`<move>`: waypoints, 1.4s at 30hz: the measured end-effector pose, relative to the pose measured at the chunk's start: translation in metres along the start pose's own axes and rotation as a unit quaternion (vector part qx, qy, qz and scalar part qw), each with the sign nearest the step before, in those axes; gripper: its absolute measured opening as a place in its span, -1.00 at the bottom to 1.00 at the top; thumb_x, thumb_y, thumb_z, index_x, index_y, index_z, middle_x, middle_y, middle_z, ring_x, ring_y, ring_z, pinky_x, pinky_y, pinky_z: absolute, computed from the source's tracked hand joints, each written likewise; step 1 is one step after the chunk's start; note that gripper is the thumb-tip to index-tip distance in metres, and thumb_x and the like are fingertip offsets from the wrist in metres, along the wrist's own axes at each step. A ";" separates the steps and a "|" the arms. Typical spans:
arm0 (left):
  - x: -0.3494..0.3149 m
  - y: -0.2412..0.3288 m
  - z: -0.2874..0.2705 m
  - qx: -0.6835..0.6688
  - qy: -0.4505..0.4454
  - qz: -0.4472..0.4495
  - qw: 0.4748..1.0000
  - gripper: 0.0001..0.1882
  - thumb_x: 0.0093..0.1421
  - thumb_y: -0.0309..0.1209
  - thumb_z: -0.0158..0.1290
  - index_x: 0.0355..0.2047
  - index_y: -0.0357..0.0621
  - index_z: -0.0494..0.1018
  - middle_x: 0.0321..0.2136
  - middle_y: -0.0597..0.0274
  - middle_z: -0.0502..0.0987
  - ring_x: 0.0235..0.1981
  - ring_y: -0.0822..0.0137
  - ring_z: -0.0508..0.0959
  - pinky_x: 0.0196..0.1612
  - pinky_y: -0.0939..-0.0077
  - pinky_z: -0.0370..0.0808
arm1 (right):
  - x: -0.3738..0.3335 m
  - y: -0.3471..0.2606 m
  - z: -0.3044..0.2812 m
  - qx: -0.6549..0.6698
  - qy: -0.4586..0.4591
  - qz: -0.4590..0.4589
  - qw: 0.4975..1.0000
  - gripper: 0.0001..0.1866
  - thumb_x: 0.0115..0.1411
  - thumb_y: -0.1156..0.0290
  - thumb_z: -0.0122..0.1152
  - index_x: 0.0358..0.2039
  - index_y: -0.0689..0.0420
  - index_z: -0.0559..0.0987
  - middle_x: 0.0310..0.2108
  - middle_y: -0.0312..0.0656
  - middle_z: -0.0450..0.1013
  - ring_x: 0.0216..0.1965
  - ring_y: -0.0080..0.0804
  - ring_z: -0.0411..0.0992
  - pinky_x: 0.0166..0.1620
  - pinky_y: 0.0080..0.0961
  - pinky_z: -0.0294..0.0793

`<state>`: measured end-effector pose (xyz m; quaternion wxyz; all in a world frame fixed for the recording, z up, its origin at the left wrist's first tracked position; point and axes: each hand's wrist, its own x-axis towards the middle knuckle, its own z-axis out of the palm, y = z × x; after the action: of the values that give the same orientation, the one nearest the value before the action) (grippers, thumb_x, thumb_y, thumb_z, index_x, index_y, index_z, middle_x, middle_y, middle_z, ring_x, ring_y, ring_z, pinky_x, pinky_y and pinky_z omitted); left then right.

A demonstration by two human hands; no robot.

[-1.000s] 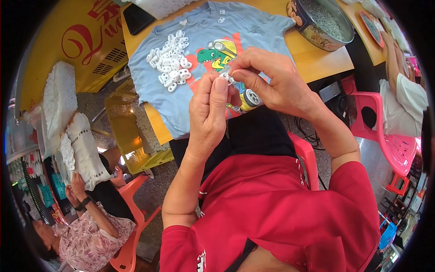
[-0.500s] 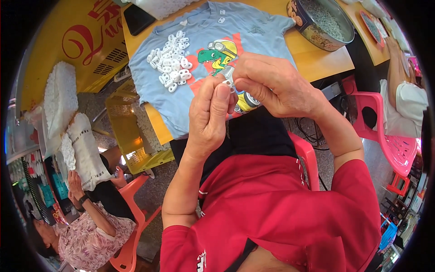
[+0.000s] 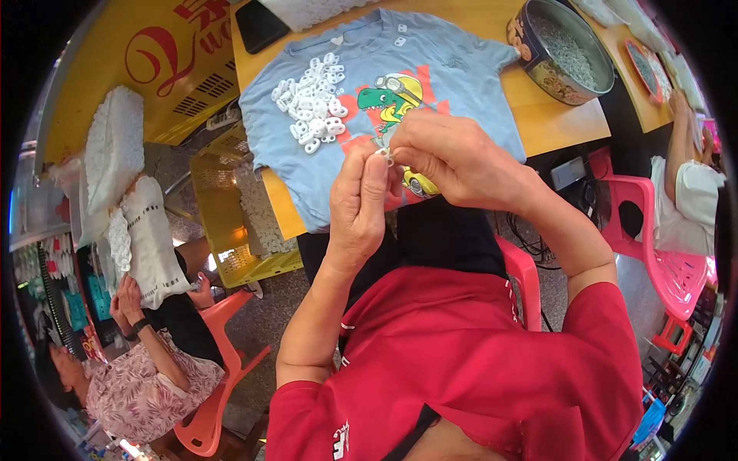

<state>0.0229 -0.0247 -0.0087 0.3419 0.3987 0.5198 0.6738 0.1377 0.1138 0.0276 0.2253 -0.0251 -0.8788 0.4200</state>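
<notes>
Pinched between the thumb and fingers of my left hand is a small white plastic piece with a hole. My right hand is closed right beside it, its thumb and fingertips meeting the piece; whatever those fingers hold is too small and covered to make out. Both hands hover over a blue T-shirt with a dinosaur print, spread across the table. On the shirt, to the left, lies a heap of similar white plastic pieces. Two more white pieces rest near its collar.
A round tin filled with small metal parts stands at the back right of the yellow table. A dark phone lies back left. Below it is a yellow crate. People sit left and right on plastic chairs.
The view has shifted a little, so the table and shirt sit lower and farther right. My right hand has drawn in closer to the white plastic piece in my left fingers.
</notes>
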 end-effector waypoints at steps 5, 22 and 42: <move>-0.012 -0.011 -0.025 -0.017 0.048 -0.009 0.999 -0.77 0.44 -0.35 -0.21 -0.33 -0.21 0.31 -0.51 0.35 0.33 -0.48 0.54 0.35 -0.39 0.63 0.35 | 0.033 0.024 0.002 0.025 -0.023 0.010 0.999 -0.85 0.25 0.44 0.13 -0.30 0.29 0.52 -0.46 -0.08 0.42 -0.42 -0.26 0.45 -0.33 -0.39 0.40; -0.014 -0.005 -0.048 -0.157 0.108 -0.057 0.980 -0.74 0.43 -0.32 -0.20 -0.37 -0.19 0.31 -0.52 0.27 0.32 -0.44 0.37 0.37 -0.27 0.49 0.37 | 0.076 0.068 0.035 -0.149 -0.015 -0.022 0.988 -0.83 0.15 0.43 0.20 -0.25 0.19 0.60 -0.35 -0.09 0.50 -0.30 -0.14 0.48 -0.23 -0.32 0.43; 0.006 0.004 -0.017 0.007 0.057 0.134 0.989 -0.74 0.40 -0.36 -0.20 -0.33 -0.27 0.40 0.08 0.00 0.39 -0.01 0.31 0.44 -0.02 0.48 0.40 | 0.021 -0.003 0.015 0.528 0.134 0.296 0.785 -0.73 0.25 0.39 0.21 -0.08 0.21 0.56 -0.26 -0.21 0.55 -0.38 -0.64 0.48 -0.23 -0.61 0.56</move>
<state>0.0048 -0.0279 -0.0059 0.2155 0.4278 0.4849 0.7317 0.1129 0.1058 0.0296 0.1830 -0.2175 -0.4303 0.8568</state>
